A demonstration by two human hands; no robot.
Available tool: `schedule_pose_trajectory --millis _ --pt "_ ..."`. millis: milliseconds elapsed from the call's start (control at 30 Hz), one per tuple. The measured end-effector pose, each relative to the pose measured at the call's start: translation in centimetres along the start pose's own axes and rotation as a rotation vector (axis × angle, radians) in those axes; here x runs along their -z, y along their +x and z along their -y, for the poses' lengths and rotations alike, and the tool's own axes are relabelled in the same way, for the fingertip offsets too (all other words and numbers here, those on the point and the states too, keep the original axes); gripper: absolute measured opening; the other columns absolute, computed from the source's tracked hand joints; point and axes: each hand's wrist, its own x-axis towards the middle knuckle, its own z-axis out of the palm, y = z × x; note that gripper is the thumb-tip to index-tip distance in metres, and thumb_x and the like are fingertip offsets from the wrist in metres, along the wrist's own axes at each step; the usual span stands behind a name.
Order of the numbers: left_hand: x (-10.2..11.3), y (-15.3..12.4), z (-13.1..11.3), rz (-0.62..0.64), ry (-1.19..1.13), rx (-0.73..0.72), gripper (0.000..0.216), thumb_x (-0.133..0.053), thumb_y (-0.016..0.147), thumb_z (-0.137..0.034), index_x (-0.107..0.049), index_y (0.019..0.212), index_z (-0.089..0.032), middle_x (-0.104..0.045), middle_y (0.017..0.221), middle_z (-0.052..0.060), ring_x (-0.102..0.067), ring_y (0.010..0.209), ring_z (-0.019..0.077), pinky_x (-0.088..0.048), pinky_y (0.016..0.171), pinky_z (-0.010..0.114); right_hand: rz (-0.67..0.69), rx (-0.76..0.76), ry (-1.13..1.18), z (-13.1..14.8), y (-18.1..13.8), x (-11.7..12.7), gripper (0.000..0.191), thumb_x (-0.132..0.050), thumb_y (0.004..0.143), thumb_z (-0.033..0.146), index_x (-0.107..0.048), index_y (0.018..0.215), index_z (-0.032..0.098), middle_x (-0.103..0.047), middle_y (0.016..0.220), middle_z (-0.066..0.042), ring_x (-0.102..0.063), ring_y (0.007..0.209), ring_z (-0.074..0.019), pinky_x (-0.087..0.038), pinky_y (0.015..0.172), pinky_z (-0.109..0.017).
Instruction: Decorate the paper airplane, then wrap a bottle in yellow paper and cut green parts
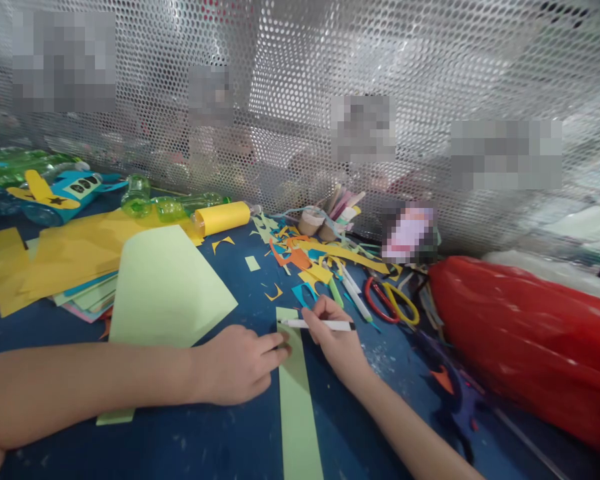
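A long light-green paper strip (296, 400) lies on the blue table (220, 440), running toward me. My left hand (240, 363) rests on the table with its fingers curled, and its fingertips press the strip's left edge. My right hand (335, 337) grips a white pen (316, 325) held level, its tip pointing left over the top of the strip. A large light-green sheet (165, 287) lies just left of my left hand, partly under my forearm.
Yellow sheets on a stack of coloured paper (65, 257) lie at left, with green bottles (173, 205), a yellow roll (223, 217) and a bottle plane (60, 190) behind. Paper scraps (310, 257), scissors (393, 300) and a red plastic bag (525, 333) crowd the right. Perforated metal mesh (300, 87) walls the back.
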Motion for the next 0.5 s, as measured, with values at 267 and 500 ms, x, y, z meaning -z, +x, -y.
schedule_pose_trajectory --millis 267,500 --pt "0.12 0.01 0.01 -0.014 -0.017 -0.001 0.039 -0.041 0.088 -0.024 -0.049 0.124 -0.012 -0.056 0.129 0.012 -0.065 0.073 0.0196 -0.048 0.058 0.033 -0.001 -0.001 -0.017 0.16 0.04 -0.1 0.033 -0.059 0.077 0.039 -0.035 0.058 0.024 -0.038 0.04 0.009 -0.031 0.038 -0.0088 -0.024 0.041 -0.023" --pt "-0.03 -0.01 0.02 -0.018 -0.041 0.0 0.04 -0.039 0.089 -0.024 -0.048 0.126 -0.012 -0.055 0.129 0.013 -0.064 0.068 0.0184 -0.049 0.058 0.034 -0.102 0.011 -0.055 0.18 0.09 -0.37 0.033 -0.058 0.078 0.039 -0.035 0.059 0.024 -0.037 0.044 0.009 -0.032 0.042 -0.01 -0.026 0.044 -0.024"
